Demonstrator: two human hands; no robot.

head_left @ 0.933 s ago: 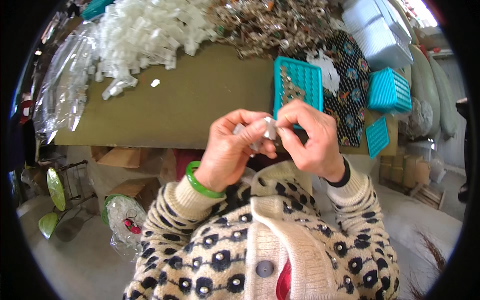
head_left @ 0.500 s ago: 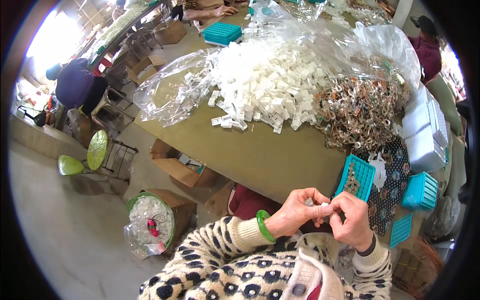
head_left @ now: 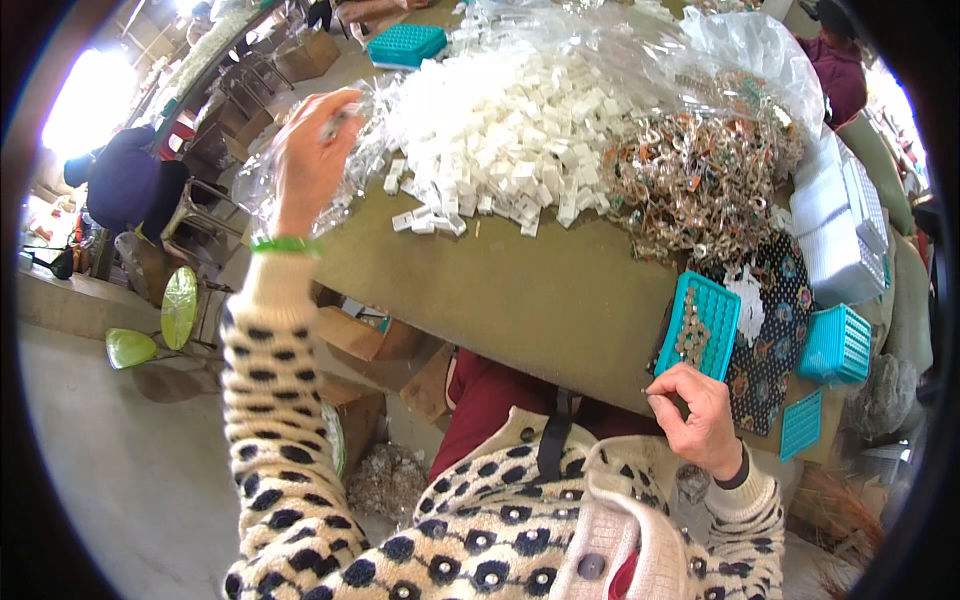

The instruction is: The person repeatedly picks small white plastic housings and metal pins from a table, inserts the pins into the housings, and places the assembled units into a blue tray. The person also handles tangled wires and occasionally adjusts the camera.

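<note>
My left hand [head_left: 315,155], with a green bangle [head_left: 285,245] at its wrist, is raised over the table's left edge, beside a clear plastic bag [head_left: 260,190]. Its fingers are curled and blurred around something pale that I cannot make out. Low on the right, my right hand [head_left: 700,420] pinches thumb and forefinger together; a tiny speck shows at their tips, too small to name. Just beyond that hand lies a teal tray [head_left: 718,310] of small compartments, with several little round metallic pieces [head_left: 690,335] gathered along its left side.
A heap of small white cases [head_left: 520,130] covers the table's middle, beside a tangled pile of metal-and-orange pieces [head_left: 700,180]. White trays [head_left: 840,230] and teal trays [head_left: 835,345] are stacked at right. Cardboard boxes [head_left: 350,335] and a green chair [head_left: 180,305] stand left.
My hands were together near the teal tray, fingering a small whitish piece. The left has swung far up and left; the right stays near the tray, still pinched.
</note>
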